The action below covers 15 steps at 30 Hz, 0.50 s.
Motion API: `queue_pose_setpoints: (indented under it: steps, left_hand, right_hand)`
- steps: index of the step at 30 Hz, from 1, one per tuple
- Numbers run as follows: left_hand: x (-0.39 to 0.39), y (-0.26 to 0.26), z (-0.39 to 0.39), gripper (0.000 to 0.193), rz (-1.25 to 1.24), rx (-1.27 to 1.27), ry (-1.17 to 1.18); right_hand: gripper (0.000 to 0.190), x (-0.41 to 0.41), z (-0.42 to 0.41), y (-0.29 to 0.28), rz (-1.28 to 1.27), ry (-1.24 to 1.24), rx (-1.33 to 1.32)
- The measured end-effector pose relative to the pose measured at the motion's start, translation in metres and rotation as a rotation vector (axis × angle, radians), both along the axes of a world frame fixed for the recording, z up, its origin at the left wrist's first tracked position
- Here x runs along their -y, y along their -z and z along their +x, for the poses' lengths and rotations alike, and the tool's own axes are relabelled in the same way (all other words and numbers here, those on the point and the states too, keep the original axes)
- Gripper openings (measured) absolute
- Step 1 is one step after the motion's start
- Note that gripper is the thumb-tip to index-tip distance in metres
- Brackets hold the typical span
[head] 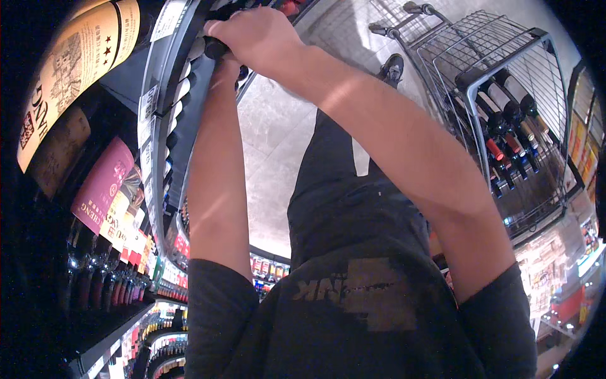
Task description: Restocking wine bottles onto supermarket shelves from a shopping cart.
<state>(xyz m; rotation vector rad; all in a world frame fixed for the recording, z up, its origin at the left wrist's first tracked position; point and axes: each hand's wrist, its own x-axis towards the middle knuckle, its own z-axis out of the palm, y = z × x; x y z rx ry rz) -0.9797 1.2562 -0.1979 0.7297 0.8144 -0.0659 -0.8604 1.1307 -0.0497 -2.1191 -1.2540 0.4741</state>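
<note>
At the top of the head view, beside the shelf edge, my right hand [262, 33] has its fingers curled around a dark, rounded object [216, 48], which looks like part of a bottle. My left hand [229, 62] is close beneath it, at the same dark object; most of it is hidden, so its grip cannot be told. A row of wine bottles [97, 279] with paper labels stands on the shelf at left. One bottle with a large cream label [80, 61] is very near the camera.
A curved shelf edge with price tags [147, 106] runs along the left. At right stands a wire shopping cart [478, 85] holding several wine bottles [509, 106] lying down. Grey floor tiles [270, 128] lie between them. More stocked shelves [165, 327] are at lower left.
</note>
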Motion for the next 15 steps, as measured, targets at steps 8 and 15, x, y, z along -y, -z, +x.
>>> queue_pose_setpoints:
  steps: [8, 15]
  left_hand:
    - [-0.017, 0.025, 0.014, 0.068, 0.102, -0.054, 0.066]
    - [-0.034, 0.062, 0.037, 0.069, 0.233, -0.130, 0.078]
  right_hand:
    - [0.015, -0.022, 0.014, 0.035, 0.142, 0.204, 0.155]
    - [0.015, -0.042, 0.032, 0.007, -0.295, -0.070, -0.077]
